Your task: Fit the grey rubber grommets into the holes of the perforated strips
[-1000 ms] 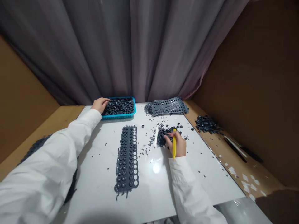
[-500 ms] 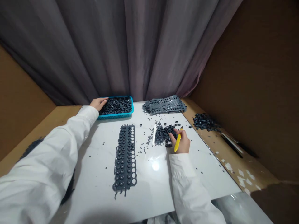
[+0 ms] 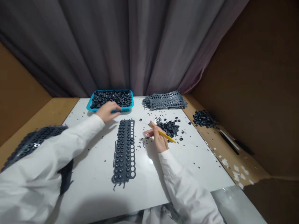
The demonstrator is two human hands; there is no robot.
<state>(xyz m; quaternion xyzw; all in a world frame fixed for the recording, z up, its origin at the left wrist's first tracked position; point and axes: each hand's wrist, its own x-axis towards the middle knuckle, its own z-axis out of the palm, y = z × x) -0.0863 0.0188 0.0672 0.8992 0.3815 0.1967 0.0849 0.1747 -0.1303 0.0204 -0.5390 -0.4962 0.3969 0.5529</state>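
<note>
Far left of the perforated grey strip (image 3: 123, 149), a second dark perforated sheet (image 3: 35, 141) lies against the person's left sleeve (image 3: 58, 137), over a tan ledge (image 3: 63, 104). Beyond the strip and to its left sits a blue plastic tray (image 3: 131, 99) heaped with dark grey rings (image 3: 111, 99). The left hand (image 3: 107, 112) is just above the strip's far end, at the tray's near rim. Its fingers (image 3: 115, 106) are loosely together and slightly curled, pinching nothing; whether they touch the rim I cannot tell. The strip itself lies lengthwise on the white glossy surface (image 3: 144, 186), with rings seated in most holes and a column of empty holes along its right edge. Just right of the strip, the right hand (image 3: 158, 137) holds a yellow pencil-shaped tool (image 3: 163, 133) tilted across it, pinched between the thumb and fingers (image 3: 149, 132), with the forefinger reaching toward the strip. The tool's tip lies just beside a loose pile of rings (image 3: 168, 128), and stray rings are scattered around it. Beyond that pile, further right of the strip, lies a stack of spent perforated sheets (image 3: 164, 100). Furthest right, on a tan ledge (image 3: 217, 149), are another heap of rings (image 3: 203, 118), dark-handled tools (image 3: 230, 143) and white paper scraps (image 3: 235, 169).
</note>
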